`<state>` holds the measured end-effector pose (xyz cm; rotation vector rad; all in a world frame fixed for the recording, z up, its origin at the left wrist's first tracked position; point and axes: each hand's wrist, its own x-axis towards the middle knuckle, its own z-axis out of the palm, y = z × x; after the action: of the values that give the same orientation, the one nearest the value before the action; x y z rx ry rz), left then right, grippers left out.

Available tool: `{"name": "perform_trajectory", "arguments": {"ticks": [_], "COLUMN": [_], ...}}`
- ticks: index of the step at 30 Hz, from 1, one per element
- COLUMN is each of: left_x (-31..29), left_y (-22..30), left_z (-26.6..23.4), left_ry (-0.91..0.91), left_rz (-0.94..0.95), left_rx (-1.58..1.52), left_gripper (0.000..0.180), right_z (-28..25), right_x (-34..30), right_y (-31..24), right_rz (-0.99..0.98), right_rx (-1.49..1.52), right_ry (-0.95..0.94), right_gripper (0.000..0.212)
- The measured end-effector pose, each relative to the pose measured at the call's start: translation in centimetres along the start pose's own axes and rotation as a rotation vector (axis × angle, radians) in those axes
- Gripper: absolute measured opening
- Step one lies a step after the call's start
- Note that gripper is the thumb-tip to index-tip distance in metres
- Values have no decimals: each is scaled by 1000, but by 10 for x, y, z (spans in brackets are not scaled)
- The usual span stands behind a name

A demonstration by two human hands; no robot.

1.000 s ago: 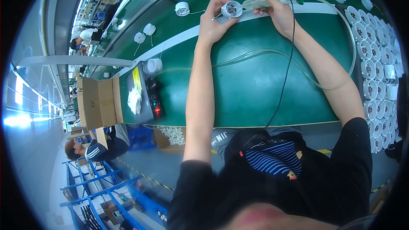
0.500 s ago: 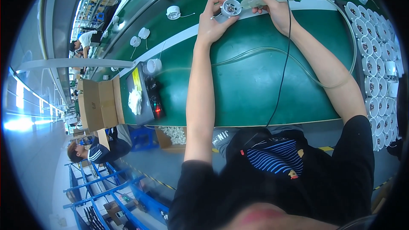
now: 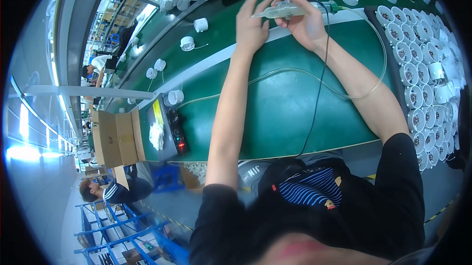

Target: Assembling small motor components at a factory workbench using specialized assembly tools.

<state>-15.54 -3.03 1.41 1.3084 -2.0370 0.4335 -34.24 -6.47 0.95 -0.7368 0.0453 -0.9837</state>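
Note:
My right hand (image 3: pixel 307 24) is wrapped round a clear dispensing syringe (image 3: pixel 280 10) with a green end fitting. Its narrow tip points left, close to my left hand (image 3: pixel 252 27). That hand is stretched out over the white strip at the bench's far edge, fingers apart, and no part shows in it. From the syringe's green end a clear tube (image 3: pixel 385 51) loops down across the green mat, and a black cable (image 3: pixel 323 78) hangs by my right wrist. Several round white housings, such as one with a wire (image 3: pixel 187 44), lie on the green belt beyond.
Rows of round white housings (image 3: pixel 415 98) fill the right side. At the left stand a black control box (image 3: pixel 173 125) with red lights, a white cup-shaped housing (image 3: pixel 175 97) and an open cardboard box (image 3: pixel 115 137). Other people work farther left.
The round white housing that was in my left hand no longer shows there, and its fingers have straightened. My right hand has moved slightly left with the syringe. The whole view has shifted.

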Motion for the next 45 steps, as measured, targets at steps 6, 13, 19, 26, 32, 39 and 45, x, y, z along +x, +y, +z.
{"name": "perform_trajectory", "arguments": {"ticks": [6,13,19,26,32,39,45], "left_x": [25,-1,-12,-14,-14,-16,-16], "left_y": [7,8,-8,-3,-2,-3,-4], "left_z": [24,13,7,4,0,2,5], "left_ry": [-256,-30,14,-117,-138,-137,-137], "left_rz": [35,-571,-488,-533,-561,-560,-575], "left_rx": [113,-138,-454,-661,-650,-635,-649], "left_gripper": [49,52,58,58,58,58,57], "right_z": [-25,-50,-38,-27,-28,-27,-31], "right_x": [9,6,3,7,8,6,8], "right_y": [-36,-33,-28,-19,-13,-12,-12], "right_rz": [-115,-152,-79,-41,-30,-56,-58], "right_rx": [-19,-172,-455,-664,-787,-799,-836], "right_ry": [47,228,132,112,93,116,94], "right_gripper": [34,32,29,28,28,28,28]}}
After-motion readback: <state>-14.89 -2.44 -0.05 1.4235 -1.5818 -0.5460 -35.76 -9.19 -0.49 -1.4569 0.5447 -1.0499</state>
